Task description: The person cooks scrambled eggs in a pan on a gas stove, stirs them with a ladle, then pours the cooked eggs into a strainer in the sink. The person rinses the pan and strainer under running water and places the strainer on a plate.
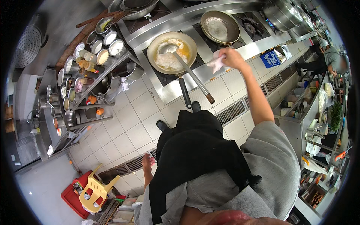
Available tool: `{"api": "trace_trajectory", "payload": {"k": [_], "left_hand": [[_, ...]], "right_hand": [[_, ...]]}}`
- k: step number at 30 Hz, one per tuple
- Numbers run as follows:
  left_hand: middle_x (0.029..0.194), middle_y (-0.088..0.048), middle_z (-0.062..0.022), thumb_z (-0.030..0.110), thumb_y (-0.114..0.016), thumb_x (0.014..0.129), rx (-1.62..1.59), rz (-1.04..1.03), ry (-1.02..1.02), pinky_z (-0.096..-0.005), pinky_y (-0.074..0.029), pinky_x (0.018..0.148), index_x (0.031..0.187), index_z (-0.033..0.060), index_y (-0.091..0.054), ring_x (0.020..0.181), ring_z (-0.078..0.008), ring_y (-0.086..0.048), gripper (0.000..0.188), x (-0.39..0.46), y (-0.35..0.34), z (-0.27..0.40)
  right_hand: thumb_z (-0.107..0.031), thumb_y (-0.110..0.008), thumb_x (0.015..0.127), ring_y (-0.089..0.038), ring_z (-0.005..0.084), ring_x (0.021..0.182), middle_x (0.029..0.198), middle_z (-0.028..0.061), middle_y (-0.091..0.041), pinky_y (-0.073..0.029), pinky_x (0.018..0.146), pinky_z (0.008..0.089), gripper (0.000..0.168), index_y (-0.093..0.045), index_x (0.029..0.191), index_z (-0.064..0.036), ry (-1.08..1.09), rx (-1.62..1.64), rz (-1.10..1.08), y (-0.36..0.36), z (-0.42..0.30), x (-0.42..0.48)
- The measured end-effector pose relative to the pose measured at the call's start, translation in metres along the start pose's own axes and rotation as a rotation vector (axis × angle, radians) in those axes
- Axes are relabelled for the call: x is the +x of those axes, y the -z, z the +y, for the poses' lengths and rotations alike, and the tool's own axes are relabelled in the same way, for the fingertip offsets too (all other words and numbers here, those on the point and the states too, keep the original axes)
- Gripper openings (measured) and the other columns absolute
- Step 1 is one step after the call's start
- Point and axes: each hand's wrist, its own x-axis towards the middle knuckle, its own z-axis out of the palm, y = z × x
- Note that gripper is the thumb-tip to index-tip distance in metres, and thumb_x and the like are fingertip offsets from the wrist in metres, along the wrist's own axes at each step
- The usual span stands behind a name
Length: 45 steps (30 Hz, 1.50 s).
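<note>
My right hand [233, 57] grips a bunched pale cloth [216, 64] above the front edge of the stove [168, 94]. To its left, a frying pan [150, 57] sits on a burner and holds foamy white and yellow liquid. A long-handled metal ladle [187, 66] rests with its bowl in that liquid, its handle reaching out past the rim beside the black pan handle [184, 91]. Behind my right hand is a second frying pan [237, 31] with a whitish residue on its base. My left hand [147, 162] hangs low at my side, empty, its fingers loosely apart.
Metal pots and squeeze bottles [91, 67] crowd the rack at left. A large steel pot [281, 15] stands at far right on the stove. A blue box [270, 59] bears writing. Another person [332, 57] works at the right. A yellow chair [94, 192] lies behind left.
</note>
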Motion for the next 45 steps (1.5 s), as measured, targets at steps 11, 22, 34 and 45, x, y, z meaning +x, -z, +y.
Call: {"api": "trace_trajectory", "payload": {"k": [11, 22, 34, 45], "left_hand": [[0.078, -0.065, -0.0077, 0.059, -0.051, 0.09, 0.045, 0.072, 0.004, -0.0308, -0.05, 0.054, 0.119, 0.0059, -0.055, 0.061, -0.0157, -0.061, 0.061, -0.026, -0.058, -0.003], [0.078, -0.065, -0.0068, 0.063, -0.053, 0.088, -0.012, 0.016, 0.007, -0.0303, -0.049, 0.053, 0.113, 0.0081, -0.057, 0.061, -0.0164, -0.061, 0.061, -0.027, -0.125, -0.035], [0.073, -0.063, -0.0054, 0.059, -0.049, 0.092, 0.042, -0.033, 0.051, -0.0317, -0.048, 0.052, 0.11, 0.0091, -0.056, 0.059, -0.0149, -0.059, 0.053, -0.009, -0.14, -0.011], [0.072, -0.064, -0.0068, 0.052, -0.052, 0.094, -0.035, -0.015, -0.083, -0.0273, -0.044, 0.045, 0.109, 0.0078, -0.057, 0.052, -0.0131, -0.057, 0.047, -0.011, -0.161, 0.022]], "right_hand": [[-0.062, -0.053, 0.087, 0.001, 0.0512, 0.143, 0.16, 0.0181, 0.002, -0.012, 0.104, 0.0769, 0.084, -0.011, 0.154, -0.032, -0.399, -0.214, -0.216, -0.169, 0.057, -0.052], [-0.061, -0.066, 0.079, -0.064, 0.0308, 0.09, 0.094, 0.0204, -0.064, -0.05, 0.082, 0.0367, 0.085, -0.044, 0.131, 0.002, -0.285, 0.644, -0.399, -0.107, -0.016, -0.062], [-0.016, -0.064, 0.084, -0.066, 0.0428, 0.088, 0.09, 0.0302, -0.065, -0.05, 0.077, 0.0446, 0.042, -0.052, 0.118, 0.007, -0.251, 0.55, -0.078, -0.076, -0.042, -0.077], [-0.02, -0.065, 0.091, -0.042, 0.0055, 0.041, 0.063, -0.0022, -0.046, -0.036, 0.033, 0.0232, 0.026, -0.053, 0.107, -0.003, -0.621, 1.196, -0.506, -0.054, -0.069, -0.076]]}}
